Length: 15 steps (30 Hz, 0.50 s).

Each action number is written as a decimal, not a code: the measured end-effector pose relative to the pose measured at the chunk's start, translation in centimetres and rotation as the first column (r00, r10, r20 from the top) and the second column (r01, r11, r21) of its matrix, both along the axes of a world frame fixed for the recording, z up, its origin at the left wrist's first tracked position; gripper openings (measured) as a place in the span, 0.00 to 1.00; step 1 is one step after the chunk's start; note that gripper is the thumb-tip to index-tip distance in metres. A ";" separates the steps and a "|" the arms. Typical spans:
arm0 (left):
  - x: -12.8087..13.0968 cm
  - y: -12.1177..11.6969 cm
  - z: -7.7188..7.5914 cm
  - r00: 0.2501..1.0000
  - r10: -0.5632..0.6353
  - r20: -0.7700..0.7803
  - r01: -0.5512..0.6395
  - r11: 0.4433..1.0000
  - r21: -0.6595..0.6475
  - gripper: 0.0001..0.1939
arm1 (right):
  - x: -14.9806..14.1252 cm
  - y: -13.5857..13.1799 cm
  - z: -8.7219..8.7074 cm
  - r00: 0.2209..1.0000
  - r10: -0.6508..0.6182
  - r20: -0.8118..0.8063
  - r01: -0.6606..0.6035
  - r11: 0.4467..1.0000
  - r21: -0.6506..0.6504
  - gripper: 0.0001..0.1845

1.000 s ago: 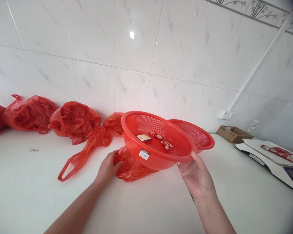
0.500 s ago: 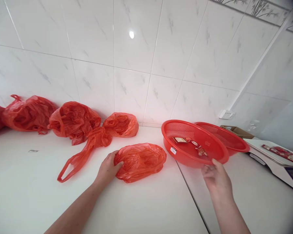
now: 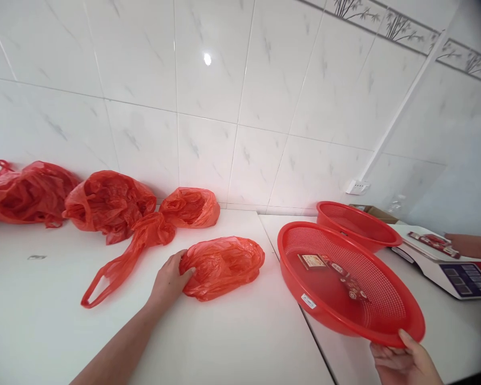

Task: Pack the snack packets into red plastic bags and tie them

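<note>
My left hand (image 3: 170, 279) pinches the left edge of an open red plastic bag (image 3: 220, 270), its thumb over the rim; the bag sits on the white table. With the thumb on top and fingers beneath, my right hand (image 3: 404, 355) grips the near right rim of a red plastic basin with perforated sides (image 3: 328, 315). This basin is tilted and holds a few small packets (image 3: 313, 261), one cream and brown, the others red. A white label is stuck on its outer side.
Several more red plastic bags (image 3: 114, 200) lie along the tiled wall at left. A second red perforated basin (image 3: 358, 222) stands behind the first. At right is a scale (image 3: 433, 262) with red packets on it and another person's hand (image 3: 471, 246) beside them.
My right hand has drawn the front basin toward me and to the right, apart from the one behind. Another person's hand has appeared at the scale. My left hand stays on the bag.
</note>
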<state>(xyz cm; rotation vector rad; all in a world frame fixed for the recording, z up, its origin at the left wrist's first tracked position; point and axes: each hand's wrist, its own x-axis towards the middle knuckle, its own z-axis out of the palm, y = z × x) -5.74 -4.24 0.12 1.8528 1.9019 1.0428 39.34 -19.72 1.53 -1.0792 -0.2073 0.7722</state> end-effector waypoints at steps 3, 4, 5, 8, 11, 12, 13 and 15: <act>0.0 0.0 0.0 1.000 -0.001 0.004 0.001 1.000 -0.005 0.29 | 0.4 -0.3 -0.5 1.000 -0.001 0.004 0.001 0.999 -0.033 0.10; 0.0 0.0 0.0 1.000 -0.003 0.004 0.003 1.000 -0.008 0.29 | 0.4 -0.2 -0.7 1.000 0.010 0.021 -0.010 0.999 -0.037 0.11; 0.0 0.1 0.0 1.000 -0.003 0.006 0.003 1.000 -0.012 0.29 | 0.3 -0.1 -1.0 0.999 0.025 0.043 -0.024 0.999 -0.037 0.12; 0.0 0.0 0.0 1.000 -0.001 0.010 0.001 1.000 -0.024 0.30 | -0.2 0.7 -2.5 0.992 0.062 0.113 -0.064 0.998 0.022 0.20; 0.0 0.0 0.0 1.000 -0.001 0.011 0.001 1.000 -0.021 0.29 | -0.8 1.4 -4.6 0.973 0.134 0.186 -0.146 0.988 0.055 0.33; 0.0 -0.1 0.0 1.000 -0.002 0.011 0.002 1.000 -0.020 0.29 | -1.0 1.5 -5.3 0.961 0.166 0.222 -0.177 0.984 0.034 0.36; 0.0 -0.1 0.0 1.000 -0.004 0.012 0.004 1.000 -0.019 0.29 | -1.2 1.5 -5.7 0.944 0.195 0.266 -0.203 0.979 0.001 0.37; 0.0 -0.1 0.0 1.000 -0.004 0.015 0.004 1.000 -0.018 0.29 | -1.6 1.3 -6.2 0.904 0.224 0.365 -0.216 0.974 -0.062 0.38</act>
